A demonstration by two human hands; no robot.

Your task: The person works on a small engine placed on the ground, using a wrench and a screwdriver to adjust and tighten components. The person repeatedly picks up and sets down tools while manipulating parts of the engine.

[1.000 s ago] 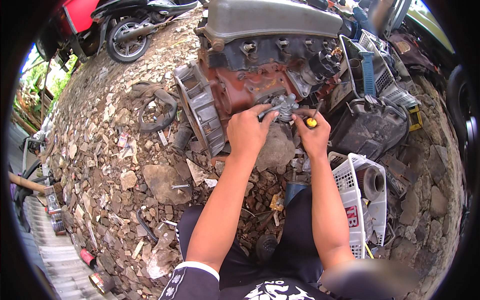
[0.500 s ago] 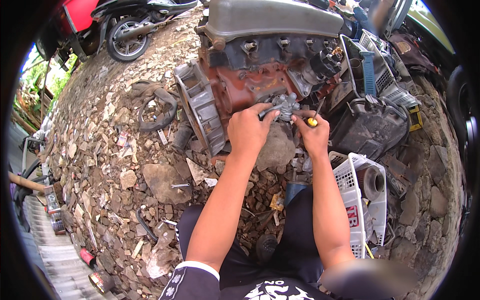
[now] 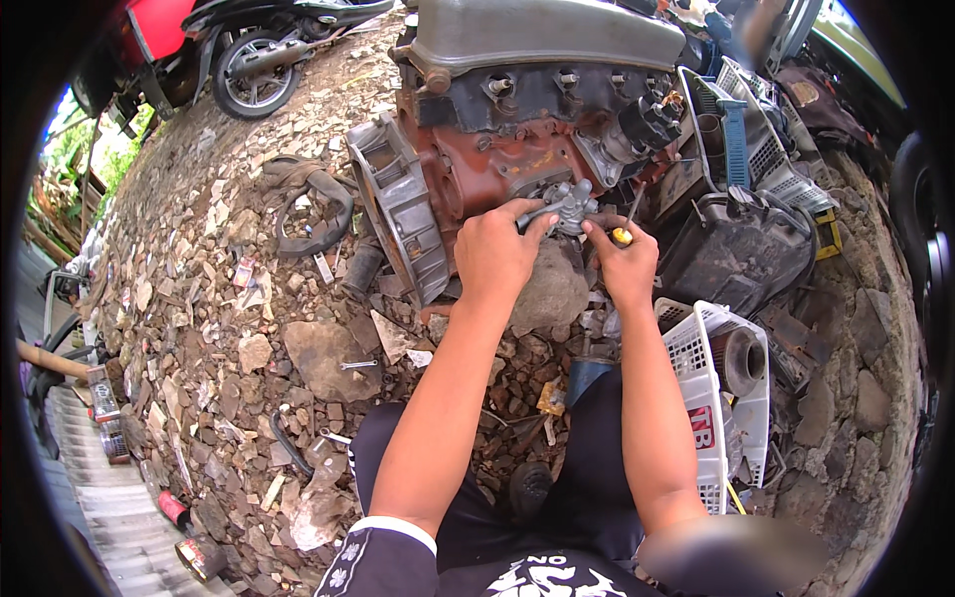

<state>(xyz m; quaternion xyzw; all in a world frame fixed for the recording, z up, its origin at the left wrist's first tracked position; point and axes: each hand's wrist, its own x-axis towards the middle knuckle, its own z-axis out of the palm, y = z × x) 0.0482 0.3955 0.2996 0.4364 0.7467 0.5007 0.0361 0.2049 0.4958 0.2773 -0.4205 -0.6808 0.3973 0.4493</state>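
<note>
A small grey cast-metal fuel pump [image 3: 574, 206] with stubby ports is against the side of a red-brown engine block [image 3: 487, 169]. My left hand [image 3: 494, 249] is closed, thumb and forefinger pinching the pump's left side. At its right edge, the thumb and fingertips of my right hand [image 3: 627, 267] press near the pump. A screwdriver with a yellow handle [image 3: 622, 237] is tucked in my right hand, its thin shaft pointing up and away. Below the pump lies a large grey rock [image 3: 550, 294]. The pump's back and the fingertips' exact contact are hidden.
A black container [image 3: 736, 254] and a white plastic basket [image 3: 698, 393] with metal parts stand to the right. Rubble covers the ground, with a small wrench [image 3: 359, 364] on a flat stone and a rubber loop [image 3: 316, 214] at left. A motorcycle [image 3: 257, 75] is parked far left.
The view has shifted very slightly. Both hands stay at the fuel pump, their grip nearly the same.
</note>
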